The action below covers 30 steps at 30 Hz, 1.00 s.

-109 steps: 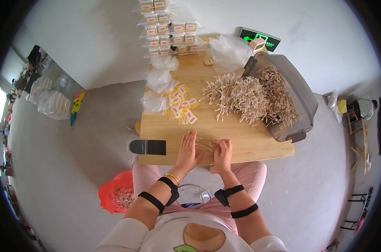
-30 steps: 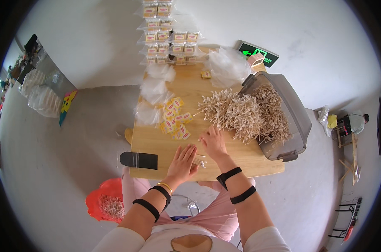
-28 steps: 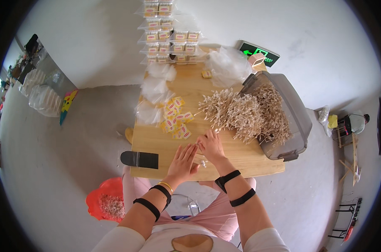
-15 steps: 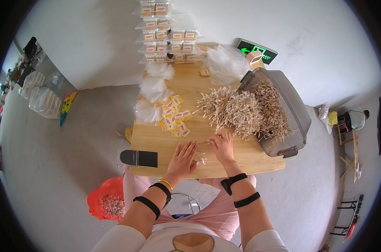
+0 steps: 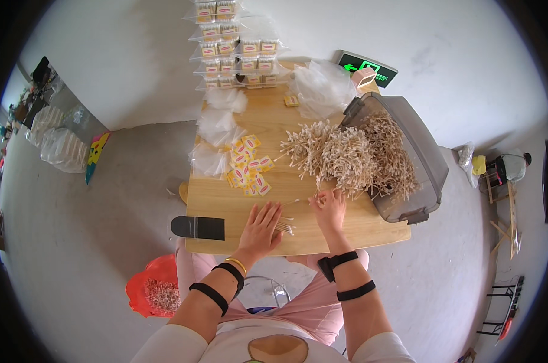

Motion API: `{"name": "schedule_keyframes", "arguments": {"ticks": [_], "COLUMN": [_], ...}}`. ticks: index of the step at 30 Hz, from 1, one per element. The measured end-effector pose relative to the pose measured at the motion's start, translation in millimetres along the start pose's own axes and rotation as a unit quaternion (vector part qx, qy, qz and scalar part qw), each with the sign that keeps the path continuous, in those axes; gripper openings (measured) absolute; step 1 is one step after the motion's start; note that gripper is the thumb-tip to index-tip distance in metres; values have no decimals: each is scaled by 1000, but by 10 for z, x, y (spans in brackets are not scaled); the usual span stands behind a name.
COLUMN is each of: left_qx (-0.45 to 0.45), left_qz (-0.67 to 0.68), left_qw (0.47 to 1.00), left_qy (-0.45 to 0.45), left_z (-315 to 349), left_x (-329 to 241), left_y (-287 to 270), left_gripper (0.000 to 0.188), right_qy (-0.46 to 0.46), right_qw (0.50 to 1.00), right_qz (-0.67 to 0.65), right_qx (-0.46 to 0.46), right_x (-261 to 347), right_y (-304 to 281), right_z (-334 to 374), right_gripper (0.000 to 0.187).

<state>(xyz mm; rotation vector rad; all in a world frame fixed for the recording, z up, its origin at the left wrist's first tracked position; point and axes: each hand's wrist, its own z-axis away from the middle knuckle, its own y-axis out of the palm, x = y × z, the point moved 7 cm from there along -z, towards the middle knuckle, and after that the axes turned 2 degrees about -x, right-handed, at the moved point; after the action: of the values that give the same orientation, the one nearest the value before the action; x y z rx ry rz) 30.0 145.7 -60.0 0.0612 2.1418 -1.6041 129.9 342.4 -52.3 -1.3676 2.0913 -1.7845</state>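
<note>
- While my left hand (image 5: 262, 227) lies flat over the swab bundle (image 5: 285, 228) on the bench (image 5: 365, 222), my right hand (image 5: 329, 210) has shifted toward the swab pile (image 5: 349, 157).
- Swab bundle: now covered one-handed.
- Right hand: half-curled; contents indeterminable.

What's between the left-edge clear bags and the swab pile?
Head view: yellow-and-white cards lie there, beside the clear bags, then wood tabletop up to the swab pile.

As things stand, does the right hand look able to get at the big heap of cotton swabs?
Probably yes: the right hand is at the near edge of the heap of cotton swabs, which spills from the tipped grey bin onto the table, with nothing visible in between.
</note>
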Motion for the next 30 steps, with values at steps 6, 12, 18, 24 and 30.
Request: {"name": "schedule_keyframes", "arguments": {"ticks": [6, 12, 18, 24, 30], "left_qx": [-4, -15, -14, -3, 1], "left_qz": [9, 55, 21, 10, -9], "left_qw": [1000, 998, 1000, 1000, 1000], "left_qy": [4, -18, -4, -4, -14], "left_z": [-18, 19, 13, -21, 10], "left_x": [-11, 61, 41, 12, 46], "left_y": [0, 16, -11, 17, 23], "left_gripper": [72, 68, 67, 70, 74], "right_qy": [53, 44, 66, 106, 106], "right_qw": [998, 997, 996, 988, 989], "right_qz": [37, 46, 56, 110, 100], "right_qx": [9, 32, -16, -22, 33], "right_x": [-71, -56, 34, -52, -52], "right_y": [164, 123, 104, 119, 17], "right_z": [60, 110, 47, -44, 32], "right_gripper": [21, 21, 20, 17, 14]}}
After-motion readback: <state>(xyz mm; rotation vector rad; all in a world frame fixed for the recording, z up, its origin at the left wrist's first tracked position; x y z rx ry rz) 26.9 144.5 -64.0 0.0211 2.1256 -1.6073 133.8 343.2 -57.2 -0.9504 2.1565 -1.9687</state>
